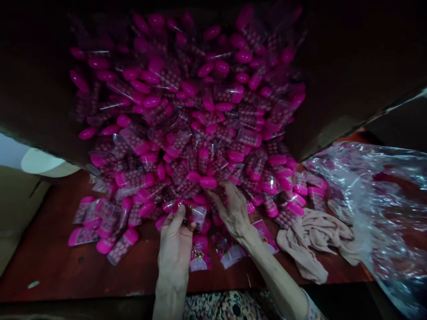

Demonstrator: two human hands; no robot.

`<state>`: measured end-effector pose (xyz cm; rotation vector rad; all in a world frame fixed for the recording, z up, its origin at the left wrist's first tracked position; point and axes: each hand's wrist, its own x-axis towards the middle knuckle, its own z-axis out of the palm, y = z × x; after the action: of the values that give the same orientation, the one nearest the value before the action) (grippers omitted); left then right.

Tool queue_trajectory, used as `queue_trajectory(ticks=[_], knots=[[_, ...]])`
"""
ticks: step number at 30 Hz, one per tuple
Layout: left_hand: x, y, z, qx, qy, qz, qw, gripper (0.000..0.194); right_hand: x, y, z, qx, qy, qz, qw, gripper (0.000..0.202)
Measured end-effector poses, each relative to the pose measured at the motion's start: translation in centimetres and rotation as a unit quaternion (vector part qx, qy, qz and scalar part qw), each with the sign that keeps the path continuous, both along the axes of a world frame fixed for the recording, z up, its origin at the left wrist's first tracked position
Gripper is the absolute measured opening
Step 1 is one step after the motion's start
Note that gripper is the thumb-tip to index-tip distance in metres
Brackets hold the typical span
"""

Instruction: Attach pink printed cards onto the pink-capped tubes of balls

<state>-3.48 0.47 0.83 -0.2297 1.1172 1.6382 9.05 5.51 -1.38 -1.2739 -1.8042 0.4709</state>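
My left hand (pixel 176 231) is closed on a small pink and clear packet (pixel 197 214), its thumb pressed on top. My right hand (pixel 231 206) reaches into the front of a large heap of clear containers with pink caps (pixel 203 158), its fingertips beside one pink cap (pixel 207 182). Whether those fingers grip anything is hidden. Small balls fill many of the containers. Flat printed pink packets (pixel 200 253) lie on the red-brown table (pixel 133 275) below my hands, with another (pixel 266 236) right of my right wrist.
Dark box walls (pixel 350 62) rise around the heap. A crumpled beige cloth (pixel 316 240) lies at the right, beside a large clear plastic sheet (pixel 393 213). Several loose containers (pixel 122 246) sit at the front left.
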Motion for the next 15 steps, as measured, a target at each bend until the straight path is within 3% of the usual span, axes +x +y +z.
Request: queue_trajectory(ticks=[3, 5, 8, 10, 15], knots=[[-0.1, 0.2, 0.2, -0.007, -0.005, 0.014, 1.0, 0.013, 0.8, -1.8, 1.3, -0.139, 0.153, -0.012, 0.978, 0.013], [0.0, 0.4, 0.5, -0.004, -0.007, 0.013, 1.0, 0.011, 1.3, -3.2, 2.2, -0.246, 0.273, 0.011, 0.93, 0.014], [0.3, 0.4, 0.8, 0.009, -0.005, 0.004, 1.0, 0.009, 1.5, -5.1, 2.9, -0.321, 0.352, 0.029, 0.879, 0.016], [0.5, 0.3, 0.8, 0.016, -0.004, -0.005, 1.0, 0.01, 1.4, -6.0, 2.9, -0.331, 0.358, 0.027, 0.873, 0.016], [1.1, 0.0, 0.2, 0.009, 0.007, -0.025, 1.0, 0.021, 1.0, -6.9, 2.8, -0.305, 0.333, 0.014, 0.892, 0.014]])
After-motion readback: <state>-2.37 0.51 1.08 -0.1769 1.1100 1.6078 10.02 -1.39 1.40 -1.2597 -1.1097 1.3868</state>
